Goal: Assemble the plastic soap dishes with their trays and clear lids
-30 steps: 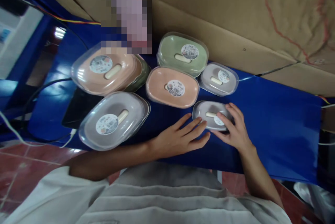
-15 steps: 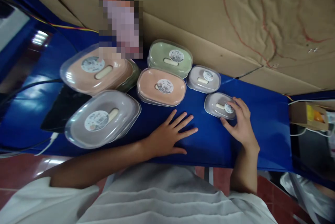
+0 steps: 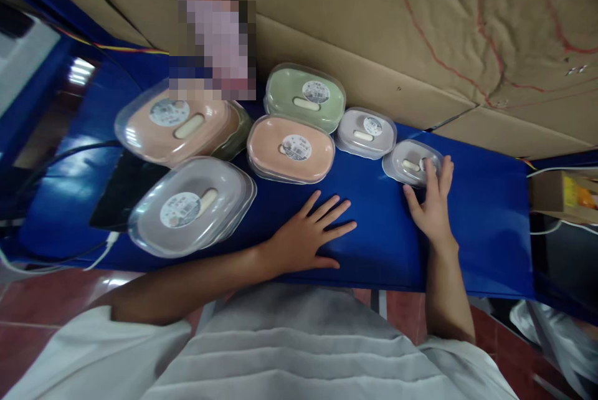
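Resting on the blue bench, the right hand lies with its fingers spread and loosely curved over the near edge of a small grey box, fingertips touching its clear lid without gripping it; the thumb lies on the bench just beside the box. This small grey box sits at the right end of a row, just beside a second small grey box that looks the same, each with a round label and a pale handle on top. The left hand lies flat on the bench, palm down, fingers fanned wide and holding nothing, near the front edge of a peach box. Behind the peach box and touching it stands a green box, close to the cardboard sheet that leans along the far side of the bench. Further left, a large grey box sits nearest the person, partly over a flat black object, and a large peach box behind it rests on a darker green one. Cables run across the left end of the bench, and a small carton shows at the far right edge.
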`<state>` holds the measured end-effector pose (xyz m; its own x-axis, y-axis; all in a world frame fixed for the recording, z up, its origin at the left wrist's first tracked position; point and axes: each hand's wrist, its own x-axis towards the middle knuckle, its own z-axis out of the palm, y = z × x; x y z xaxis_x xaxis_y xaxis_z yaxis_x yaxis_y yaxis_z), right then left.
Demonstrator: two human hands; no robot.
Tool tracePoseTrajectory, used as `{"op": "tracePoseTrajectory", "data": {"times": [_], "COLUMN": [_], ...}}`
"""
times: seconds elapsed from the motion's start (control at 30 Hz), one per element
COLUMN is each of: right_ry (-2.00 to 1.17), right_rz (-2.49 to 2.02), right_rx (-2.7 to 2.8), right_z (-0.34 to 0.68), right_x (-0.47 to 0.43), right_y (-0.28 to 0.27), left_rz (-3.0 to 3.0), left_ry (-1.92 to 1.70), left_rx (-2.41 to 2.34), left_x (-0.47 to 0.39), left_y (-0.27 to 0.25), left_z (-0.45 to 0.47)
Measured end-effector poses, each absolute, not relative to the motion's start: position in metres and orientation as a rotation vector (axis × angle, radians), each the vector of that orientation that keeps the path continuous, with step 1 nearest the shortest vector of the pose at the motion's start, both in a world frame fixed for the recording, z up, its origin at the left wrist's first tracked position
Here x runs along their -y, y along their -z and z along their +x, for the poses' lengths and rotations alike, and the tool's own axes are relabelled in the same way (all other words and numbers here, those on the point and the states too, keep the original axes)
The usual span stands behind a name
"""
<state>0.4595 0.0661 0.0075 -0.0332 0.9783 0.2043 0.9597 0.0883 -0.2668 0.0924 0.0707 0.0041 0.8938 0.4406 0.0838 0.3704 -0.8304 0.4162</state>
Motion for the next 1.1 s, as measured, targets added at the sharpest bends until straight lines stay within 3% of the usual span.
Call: {"op": "tracePoseTrajectory", "data": {"times": [0.27,0.5,0.63,0.87,1.1], "right_ry": [0.082,-0.494,-0.600,-0.565,-0.043], "right_rz": [-1.798,-1.107,-0.970,-0.970,-1.497], "right_rx": [2.122,2.446,2.386,2.326,2.384], "right_z": [0.425,0.342,0.327,0.338,0.361], "right_x": [-0.085,-0.088,-0.084,-0.082,-0.134], "right_y": [-0.027,-0.030,-0.016,-0.011,-0.055], "left_rz": [2.707,2.779,2.795,2.680,2.686], "left_ry": [-0.271,-0.296,-0.309,-0.508,-0.700], "left_rx": [-0.581,-0.545,-0.539,-0.671,-0.666], "left_x": [-0.071,-0.072,-0.074,-0.080,-0.078], "left_y": [-0.005,-0.005,-0.006,-0.014,-0.022], "left_z": [0.091,0.092,0.092,0.092,0.092]}}
